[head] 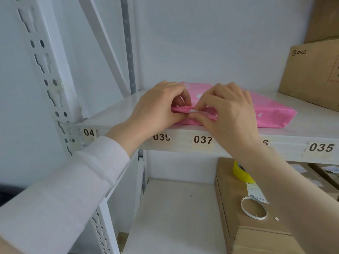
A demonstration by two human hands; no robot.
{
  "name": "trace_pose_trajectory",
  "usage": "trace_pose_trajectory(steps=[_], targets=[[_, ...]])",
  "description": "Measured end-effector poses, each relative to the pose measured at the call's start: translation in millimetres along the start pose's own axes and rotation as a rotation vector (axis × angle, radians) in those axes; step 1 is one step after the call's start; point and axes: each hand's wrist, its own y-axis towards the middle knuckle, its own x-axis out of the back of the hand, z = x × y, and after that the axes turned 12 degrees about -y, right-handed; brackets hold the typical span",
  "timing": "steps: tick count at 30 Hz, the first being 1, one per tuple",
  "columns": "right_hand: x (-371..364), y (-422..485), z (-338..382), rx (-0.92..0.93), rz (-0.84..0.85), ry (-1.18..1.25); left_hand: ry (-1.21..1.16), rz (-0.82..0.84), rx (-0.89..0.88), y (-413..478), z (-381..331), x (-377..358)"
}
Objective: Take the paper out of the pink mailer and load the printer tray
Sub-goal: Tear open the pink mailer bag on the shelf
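The pink mailer (pixel 266 109) lies flat on the white shelf (pixel 117 114) at centre frame. Its near end is pinched by the fingers of the left hand (pixel 157 105) and the right hand (pixel 227 109), a white sliver showing between them. If pulled unevenly, the paper inside could be torn or creased, or the packet dragged off the edge.

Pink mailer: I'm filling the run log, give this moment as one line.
stage: opening | pink mailer: on shelf | left hand, right hand: pinching near edge | paper: unseen
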Motion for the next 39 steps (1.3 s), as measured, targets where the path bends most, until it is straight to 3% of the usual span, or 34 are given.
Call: trace_pose_trajectory(steps=[4, 10, 20, 27, 32, 39], targets=[[1.8, 8.3, 0.2, -0.085, 0.122, 0.245, 0.012, -0.004, -0.019, -1.4, -0.7, 0.5], [7.3, 22.4, -2.8, -0.183, 0.345, 0.277, 0.033, 0.001, -0.042, -2.6, -2.0, -0.6], [14.8, -8.4, -36.9, -0.06, 0.135, 0.205, 0.012, 0.086, -0.137, -5.7, -3.3, 1.3], [13.6, -8.7, -37.2, -0.066, 0.139, 0.219, -0.14, 0.112, -0.107, -6.4, -8.0, -1.4], [14.0, -10.0, -36.3, -0.05, 0.133, 0.219, 0.01, 0.084, -0.141, -2.2, -9.5, -8.7], [12.3, -12.0, -35.2, -0.047, 0.114, 0.225, 0.016, 0.006, -0.096, 0.4, -12.6, -10.2]])
